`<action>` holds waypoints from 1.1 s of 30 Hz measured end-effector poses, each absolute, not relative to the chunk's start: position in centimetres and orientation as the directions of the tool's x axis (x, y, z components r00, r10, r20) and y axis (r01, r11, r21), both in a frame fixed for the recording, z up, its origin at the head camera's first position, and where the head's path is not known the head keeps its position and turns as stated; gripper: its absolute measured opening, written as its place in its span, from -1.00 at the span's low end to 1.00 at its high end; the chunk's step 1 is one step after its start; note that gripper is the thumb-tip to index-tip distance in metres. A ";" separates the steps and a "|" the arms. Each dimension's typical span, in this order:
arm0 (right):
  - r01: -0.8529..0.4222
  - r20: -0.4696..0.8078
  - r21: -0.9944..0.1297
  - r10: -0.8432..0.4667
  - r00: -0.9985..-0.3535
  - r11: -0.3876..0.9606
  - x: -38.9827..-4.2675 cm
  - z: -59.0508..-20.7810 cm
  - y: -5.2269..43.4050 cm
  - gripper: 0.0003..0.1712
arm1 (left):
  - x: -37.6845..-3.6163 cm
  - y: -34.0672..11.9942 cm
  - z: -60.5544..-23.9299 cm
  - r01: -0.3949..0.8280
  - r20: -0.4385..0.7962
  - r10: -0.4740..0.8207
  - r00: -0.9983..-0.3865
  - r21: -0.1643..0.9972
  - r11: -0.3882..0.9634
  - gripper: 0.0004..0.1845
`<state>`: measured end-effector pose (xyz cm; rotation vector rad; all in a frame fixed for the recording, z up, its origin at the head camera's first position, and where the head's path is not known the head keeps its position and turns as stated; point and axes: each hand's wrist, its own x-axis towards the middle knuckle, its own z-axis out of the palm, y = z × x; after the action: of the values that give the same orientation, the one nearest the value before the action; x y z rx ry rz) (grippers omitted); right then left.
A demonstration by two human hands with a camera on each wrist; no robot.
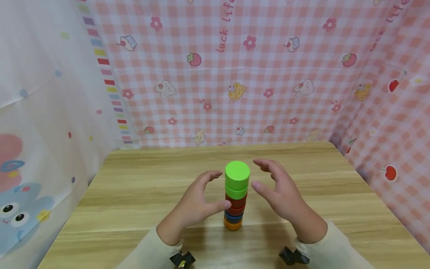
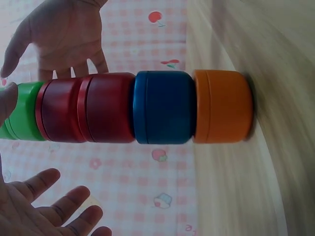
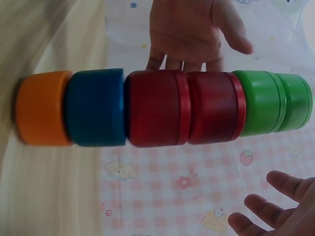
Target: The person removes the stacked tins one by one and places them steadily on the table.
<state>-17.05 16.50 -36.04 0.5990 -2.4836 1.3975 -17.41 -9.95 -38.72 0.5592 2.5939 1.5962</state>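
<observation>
A stack of round blocks stands upright on the wooden table (image 1: 134, 186): orange (image 1: 232, 225) at the bottom, then blue (image 1: 233, 216), two red (image 1: 236, 203) and two green (image 1: 237, 175) on top. My left hand (image 1: 220, 188) cups the stack's left side with spread fingers, its thumb close to the red blocks; whether it touches them I cannot tell. My right hand (image 1: 265, 175) hovers just right of the green blocks, fingers relaxed, apart from them. The left wrist view shows the orange block (image 2: 224, 105) on the table. The right wrist view shows the green blocks (image 3: 270, 103) free of both hands.
Pink checked cloth (image 1: 268, 74) walls the back and right side, and a white patterned curtain (image 1: 40, 112) hangs on the left. The table's edges lie near these cloths. Only the stack stands on the wood.
</observation>
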 end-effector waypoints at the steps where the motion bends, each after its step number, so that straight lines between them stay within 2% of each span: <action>1: -0.456 0.389 -0.765 -0.239 -0.890 0.455 -17.1 -35.9 16.4 -0.40 | -17.5 -9.8 -38.7 0.279 0.149 0.327 -0.933 0.874 0.398 -0.12; 20: -0.446 0.385 -0.840 -0.239 -0.891 0.309 -17.8 -33.8 14.3 -0.42 | -18.0 -7.4 -37.7 0.303 0.187 0.371 -0.910 0.909 0.286 -0.25; 33: -0.466 0.387 -0.834 -0.289 -0.876 0.295 -17.6 -33.9 13.7 -0.43 | -18.4 -6.9 -38.4 0.366 0.277 0.414 -0.867 0.918 0.153 -0.32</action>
<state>-17.60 13.72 -33.90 0.7041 -2.3928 1.6286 -18.36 -6.86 -38.41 0.7974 2.3542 1.8553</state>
